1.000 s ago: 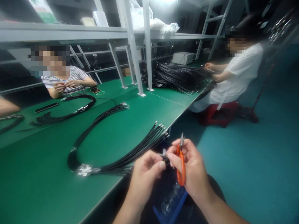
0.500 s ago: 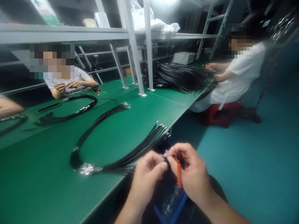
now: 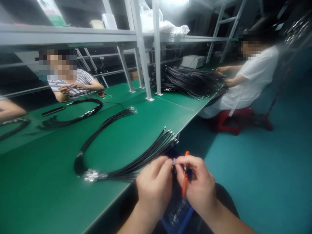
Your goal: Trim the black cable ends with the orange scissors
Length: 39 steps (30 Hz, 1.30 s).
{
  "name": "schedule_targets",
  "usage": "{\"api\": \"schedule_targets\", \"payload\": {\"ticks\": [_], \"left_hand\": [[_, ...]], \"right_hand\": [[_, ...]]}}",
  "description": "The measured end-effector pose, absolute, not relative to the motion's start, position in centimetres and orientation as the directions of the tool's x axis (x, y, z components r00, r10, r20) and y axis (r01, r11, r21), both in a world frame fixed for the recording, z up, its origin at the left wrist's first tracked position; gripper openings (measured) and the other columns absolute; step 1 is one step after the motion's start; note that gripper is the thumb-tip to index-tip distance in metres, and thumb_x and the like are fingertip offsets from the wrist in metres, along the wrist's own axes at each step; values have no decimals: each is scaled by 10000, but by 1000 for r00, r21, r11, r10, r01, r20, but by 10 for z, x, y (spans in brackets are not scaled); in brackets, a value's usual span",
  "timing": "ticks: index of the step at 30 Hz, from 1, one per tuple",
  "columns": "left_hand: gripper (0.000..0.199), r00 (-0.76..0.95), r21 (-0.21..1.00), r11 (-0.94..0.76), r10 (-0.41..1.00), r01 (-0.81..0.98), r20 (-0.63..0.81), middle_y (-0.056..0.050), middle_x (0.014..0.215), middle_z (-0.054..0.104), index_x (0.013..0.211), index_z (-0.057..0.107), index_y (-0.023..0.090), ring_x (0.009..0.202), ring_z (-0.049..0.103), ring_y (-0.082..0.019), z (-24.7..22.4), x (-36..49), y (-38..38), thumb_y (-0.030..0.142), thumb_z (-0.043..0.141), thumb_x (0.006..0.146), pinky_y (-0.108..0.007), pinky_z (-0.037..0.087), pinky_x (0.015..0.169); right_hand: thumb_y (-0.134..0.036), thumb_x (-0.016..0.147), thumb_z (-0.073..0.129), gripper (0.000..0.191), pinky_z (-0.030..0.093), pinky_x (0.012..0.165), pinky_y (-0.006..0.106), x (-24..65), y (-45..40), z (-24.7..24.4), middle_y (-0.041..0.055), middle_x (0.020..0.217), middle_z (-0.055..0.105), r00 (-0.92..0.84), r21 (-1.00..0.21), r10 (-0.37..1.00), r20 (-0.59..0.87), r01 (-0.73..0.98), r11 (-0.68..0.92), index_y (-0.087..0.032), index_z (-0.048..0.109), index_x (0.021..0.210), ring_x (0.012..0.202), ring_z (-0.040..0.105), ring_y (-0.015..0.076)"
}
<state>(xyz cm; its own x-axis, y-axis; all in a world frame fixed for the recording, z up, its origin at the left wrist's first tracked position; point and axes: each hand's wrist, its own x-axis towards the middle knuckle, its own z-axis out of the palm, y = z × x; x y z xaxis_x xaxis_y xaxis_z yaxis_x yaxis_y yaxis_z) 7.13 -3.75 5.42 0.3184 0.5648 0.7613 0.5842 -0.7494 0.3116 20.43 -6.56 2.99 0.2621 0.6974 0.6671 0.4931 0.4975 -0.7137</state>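
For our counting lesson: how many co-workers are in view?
3: person in stripes, left; person in white, right; an arm at the left edge. Others may be hidden.

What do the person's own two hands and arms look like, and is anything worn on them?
The left hand and right hand are both bare, without gloves. No sleeve shows on the visible forearms, and I see no watch or bracelet. Small details are too blurred to tell.
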Motion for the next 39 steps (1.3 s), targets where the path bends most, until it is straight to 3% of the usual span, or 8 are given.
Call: {"api": "schedule_targets", "payload": {"ticks": [7, 13, 22, 24, 27, 31, 33, 39], "left_hand": [[148, 302, 832, -428, 894, 354, 331, 6, 855, 648, 936, 627, 224, 750, 609, -141, 57, 68, -44, 123, 550, 860, -216, 471, 666], [86, 187, 915, -340, 935, 216, 303, -5, 784, 644, 849, 668, 200, 707, 597, -155, 50, 78, -48, 159, 592, 841, -228, 458, 664], [89, 175, 988, -11, 984, -156, 38, -2, 724, 613, 804, 669, 159, 583, 514, -92, 52, 73, -39, 247, 667, 812, -169, 427, 553], [94, 179, 985, -11, 983, -174, 43, -5, 731, 613, 813, 668, 152, 573, 503, -84, 51, 72, -36, 246, 670, 811, -168, 424, 547], [81, 165, 989, -23, 985, -147, 47, -11, 745, 619, 821, 672, 147, 590, 517, -88, 50, 72, -33, 228, 662, 816, -174, 441, 567], [45, 119, 990, -74, 989, -120, 89, -8, 766, 626, 806, 678, 159, 631, 548, -103, 51, 75, -35, 197, 656, 814, -181, 465, 600], [41, 103, 989, -105, 988, -109, 116, -5, 765, 628, 798, 677, 164, 641, 558, -111, 51, 76, -36, 193, 653, 815, -186, 469, 604], [42, 101, 983, -181, 978, -44, 185, 3, 751, 620, 789, 667, 176, 679, 564, -128, 48, 77, -38, 184, 644, 823, -200, 458, 630]], "right_hand": [[-17, 758, 601, 357, 509, 766, 204, 204, -64, 33, -10, 931, 659, 257, -679, 663, 703, 519, 519, -231, 547, 1038, 824, 651, 119], [-19, 776, 583, 367, 519, 772, 256, 198, -64, 39, -10, 913, 661, 213, -650, 670, 711, 562, 512, -263, 510, 1041, 836, 648, 143], [-61, 779, 573, 342, 532, 673, 261, 206, -67, 24, 17, 892, 656, 290, -698, 703, 650, 594, 401, -259, 522, 1053, 769, 652, 162], [-106, 789, 585, 344, 534, 675, 265, 206, -75, 26, 32, 916, 656, 306, -816, 807, 505, 475, 330, -258, 516, 1090, 786, 653, 168], [-189, 779, 623, 325, 521, 730, 275, 203, -90, 41, 55, 929, 651, 226, -989, 964, 142, 65, 130, -225, 532, 1089, 855, 642, 180], [-325, 723, 704, 346, 351, 437, 185, 203, -99, 65, 26, 732, 609, -135, -869, 951, -280, -386, -311, -148, 569, 988, 470, 475, 64], [-354, 764, 668, 329, 239, 403, 178, 205, -99, 70, 16, 694, 591, -233, -784, 913, -334, -469, -406, -130, 560, 979, 402, 355, 23], [-357, 863, 579, 244, 220, 423, 196, 207, -95, 64, 2, 703, 581, -287, -738, 905, -315, -526, -424, -141, 548, 974, 417, 362, 24]]}}
